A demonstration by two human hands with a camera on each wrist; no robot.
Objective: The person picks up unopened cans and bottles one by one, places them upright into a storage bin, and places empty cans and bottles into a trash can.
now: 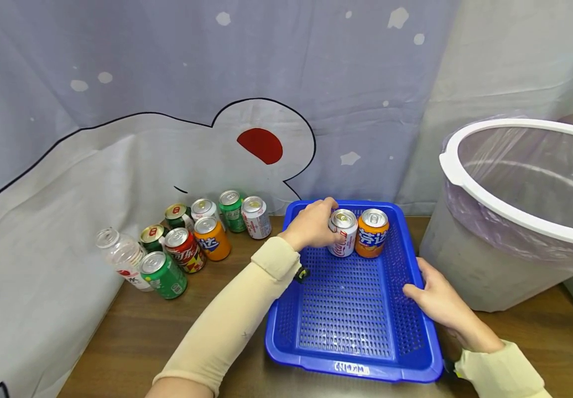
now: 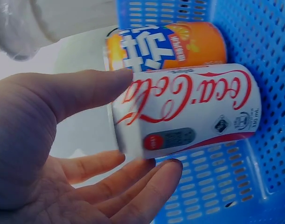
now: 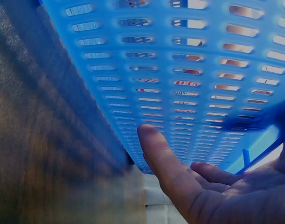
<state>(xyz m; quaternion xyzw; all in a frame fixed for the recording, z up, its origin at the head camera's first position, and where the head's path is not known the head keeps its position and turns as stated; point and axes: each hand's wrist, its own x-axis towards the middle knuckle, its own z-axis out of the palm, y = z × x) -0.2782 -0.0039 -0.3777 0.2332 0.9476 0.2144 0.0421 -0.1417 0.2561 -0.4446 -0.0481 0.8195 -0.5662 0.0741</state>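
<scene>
A white Coca-Cola can stands in the far end of a blue plastic basket, beside an orange Fanta can. My left hand is around the white can's left side. In the left wrist view its thumb overlaps the can's top end, and the fairly straight fingers are spread along the other side. My right hand grips the basket's right rim, thumb inside. The right wrist view shows a finger against the perforated outer wall.
Several cans, such as a green one, a red one and an orange one, stand with a clear bottle on the wooden table at left. A lined white bin stands right of the basket.
</scene>
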